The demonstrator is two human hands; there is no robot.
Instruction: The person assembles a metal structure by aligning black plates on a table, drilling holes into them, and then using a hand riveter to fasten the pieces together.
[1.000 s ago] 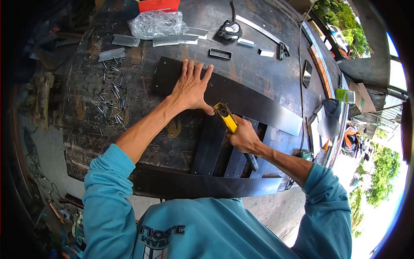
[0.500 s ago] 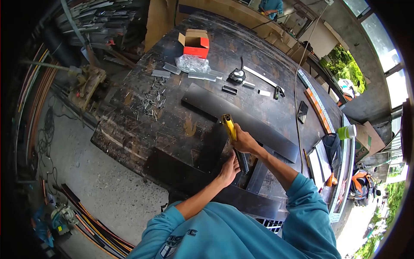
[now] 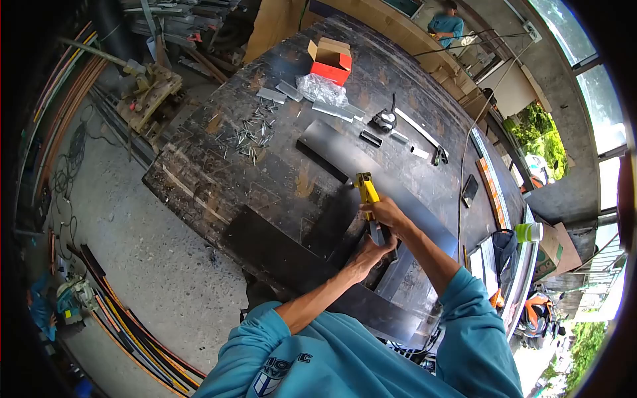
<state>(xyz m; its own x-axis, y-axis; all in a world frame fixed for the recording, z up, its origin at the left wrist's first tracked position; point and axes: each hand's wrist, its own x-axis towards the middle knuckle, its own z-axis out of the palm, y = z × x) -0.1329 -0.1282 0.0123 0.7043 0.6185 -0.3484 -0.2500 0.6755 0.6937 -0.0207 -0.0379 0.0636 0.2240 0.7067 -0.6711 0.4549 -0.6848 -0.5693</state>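
A hand riveter (image 3: 365, 187) with a yellow head is held above dark metal pieces on the workbench. My right hand (image 3: 387, 214) is closed round its yellow body, just below the head. Lower down, my left hand (image 3: 369, 257) is closed on the tool's dark handle; part of its grip is hidden. Beneath the hands, a long dark metal strip (image 3: 285, 249) lies nearest my body. A second dark metal channel (image 3: 405, 192) runs along the far side, with a crosspiece (image 3: 393, 275) between them. The riveter's tip is close to the far channel; contact cannot be made out.
Loose rivets (image 3: 255, 131) lie scattered at the left. Behind them are a red box (image 3: 333, 66) and clear plastic bag (image 3: 323, 91). A square (image 3: 424, 136), phone (image 3: 470, 191), orange level (image 3: 492, 189) and green cup (image 3: 529, 232) lie rightward. Another person (image 3: 446, 26) stands at the back.
My left hand has moved right and up, now wrapped over the riveter's lower handle. The riveter and right hand sit slightly further right, and the whole view has shifted.
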